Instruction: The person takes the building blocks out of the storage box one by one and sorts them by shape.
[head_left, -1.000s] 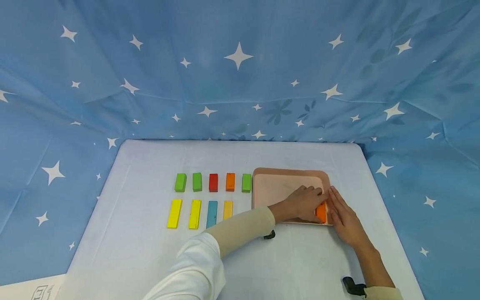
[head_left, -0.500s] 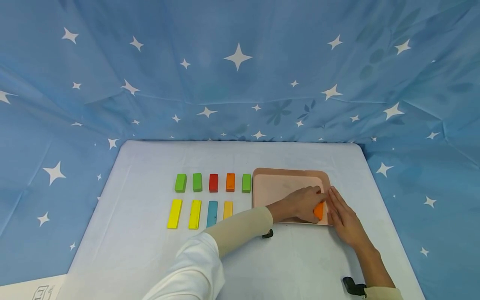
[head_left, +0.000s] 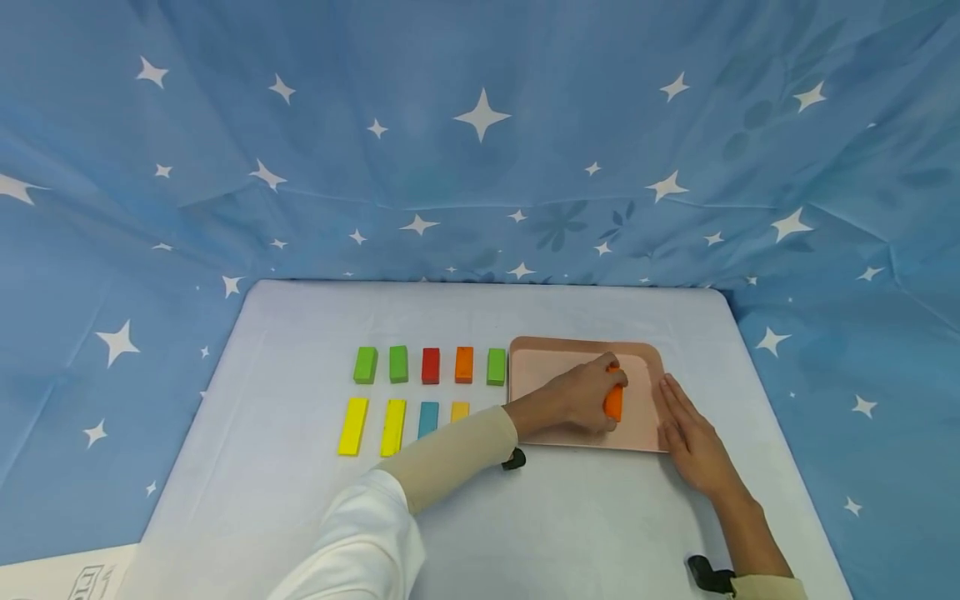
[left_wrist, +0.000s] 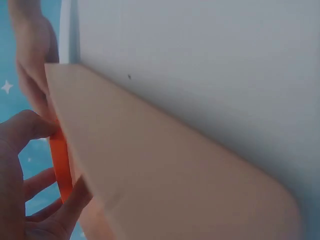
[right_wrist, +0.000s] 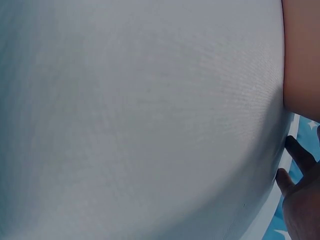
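My left hand [head_left: 585, 398] reaches over the pink tray [head_left: 641, 429] and pinches an orange block [head_left: 614, 403] between thumb and fingers. In the left wrist view the block [left_wrist: 61, 162] shows as a narrow orange strip by the tray's wall [left_wrist: 165, 160], with the thumb and fingertips on its ends. My right hand [head_left: 697, 446] lies with straight fingers along the tray's right edge. In the right wrist view only part of that hand [right_wrist: 302, 200] shows, close to the tray's outer wall [right_wrist: 302, 60].
Left of the tray is a back row of short blocks: green, green [head_left: 398, 364], red [head_left: 431, 367], orange [head_left: 464, 365] and green [head_left: 496, 367]. A front row has yellow [head_left: 353, 427], yellow, blue [head_left: 428, 418] and light orange [head_left: 460, 411] blocks, partly behind the left sleeve.
My left hand has drawn the orange block from the tray's right side leftward toward its middle. My right hand has stayed at the tray's right edge.
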